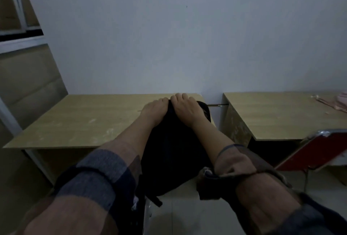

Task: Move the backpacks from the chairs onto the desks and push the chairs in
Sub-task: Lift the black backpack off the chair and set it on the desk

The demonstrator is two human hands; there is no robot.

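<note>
A black backpack [172, 152] lies on the near right part of the wooden desk [78, 122], its lower end hanging over the front edge. My left hand [154, 109] and my right hand [185, 107] both grip its top end, fingers curled over the far edge. A red chair [319, 150] with a chrome frame stands at the right, in front of a second wooden desk [281, 114]. The chair under the first desk is hidden by my arms and the backpack.
A white wall runs behind both desks. A narrow gap separates the desks. Pink cloth [340, 103] lies on the far right of the second desk. A window and a padded panel stand at the left. Pale floor tiles show below.
</note>
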